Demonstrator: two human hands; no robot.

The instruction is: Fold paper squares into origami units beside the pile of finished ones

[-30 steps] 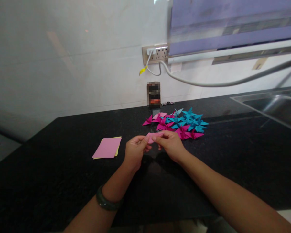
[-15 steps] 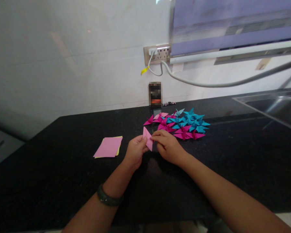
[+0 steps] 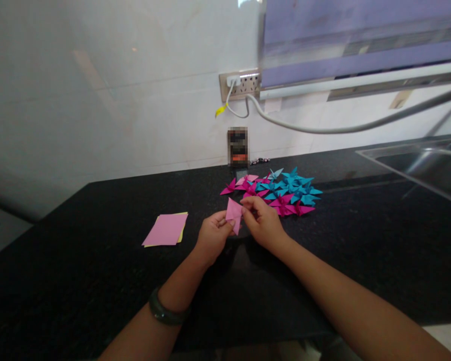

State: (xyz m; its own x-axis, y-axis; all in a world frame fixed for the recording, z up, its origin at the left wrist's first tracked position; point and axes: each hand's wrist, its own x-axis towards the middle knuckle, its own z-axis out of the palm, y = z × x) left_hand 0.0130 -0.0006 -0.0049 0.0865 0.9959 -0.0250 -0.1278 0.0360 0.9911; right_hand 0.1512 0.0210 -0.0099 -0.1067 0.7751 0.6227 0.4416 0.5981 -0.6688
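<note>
A partly folded piece of pink origami paper [image 3: 233, 210] is held between my two hands above the dark counter. My left hand [image 3: 215, 235] pinches its lower part, thumb on top. The fingertips of my right hand [image 3: 262, 220] grip its right edge. Just beyond my right hand lies a cluster of folded paper cranes: blue ones [image 3: 293, 185] to the right, magenta ones [image 3: 283, 203] in front and to the left, and a pale pink one [image 3: 247, 179] at the back. Left of my hands is a small stack of square pink sheets [image 3: 166, 229], with yellow showing underneath.
A phone-like object with a blurred screen [image 3: 239, 146] leans on the wall behind the cranes, near a beaded string [image 3: 260, 161]. A metal sink [image 3: 417, 165] is set into the counter [image 3: 97, 260] at right. A cable [image 3: 315, 130] runs from the wall socket [image 3: 244, 82].
The pink paper has changed from a narrow diamond to a shape with one flap opened out sideways. My right fingers have shifted along its edge, and the view has moved slightly.
</note>
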